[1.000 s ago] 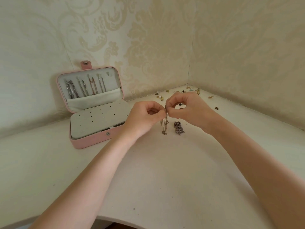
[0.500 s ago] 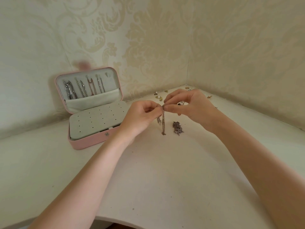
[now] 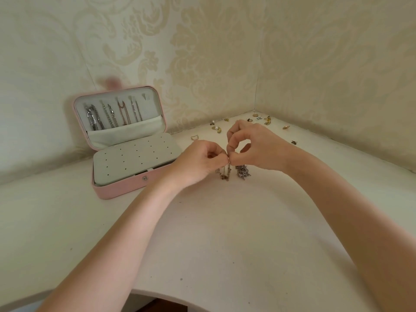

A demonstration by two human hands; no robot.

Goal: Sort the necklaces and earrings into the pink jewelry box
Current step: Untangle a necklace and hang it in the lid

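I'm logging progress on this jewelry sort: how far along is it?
Partly done. Several necklaces already hang in the lid of the pink box. In hand: the left hand and right hand pinch the top of a thin chain that dangles over the table. Left: a silver chain heap, the scattered earrings, and the holed earring panel, which looks unfilled.

Left hand [image 3: 198, 163] and right hand [image 3: 254, 147] meet, both pinching a thin necklace [image 3: 227, 171] hanging over the table [image 3: 202, 244]. The open pink jewelry box [image 3: 126, 149] sits left; earrings [image 3: 261, 120] lie scattered far.
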